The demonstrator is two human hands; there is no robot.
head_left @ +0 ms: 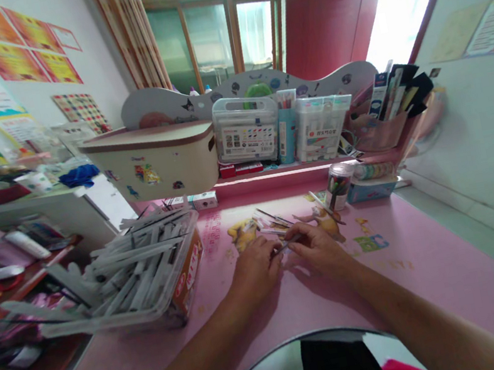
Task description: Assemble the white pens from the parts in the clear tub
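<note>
My left hand [257, 264] and my right hand [318, 249] are close together over the middle of the pink desk [260, 316]. Between their closed fingertips lies a small, thin, pale stick-like piece [287, 244], held at both ends. Just beyond the fingers, several thin sticks or pens [273, 218] lie loose on the desk. To the left stands a clear plastic box [172, 300] heaped with long, whitish translucent sleeves [140, 261]. What the thin piece is exactly is too small to tell.
A clear jar [340, 186] with pens stands behind my right hand, beside a blue box [372, 188]. On the shelf are a lidded cream bin [157, 165], marker cases [247, 134] and a pink holder [378, 130]. A cluttered rack [19, 276] is at the left.
</note>
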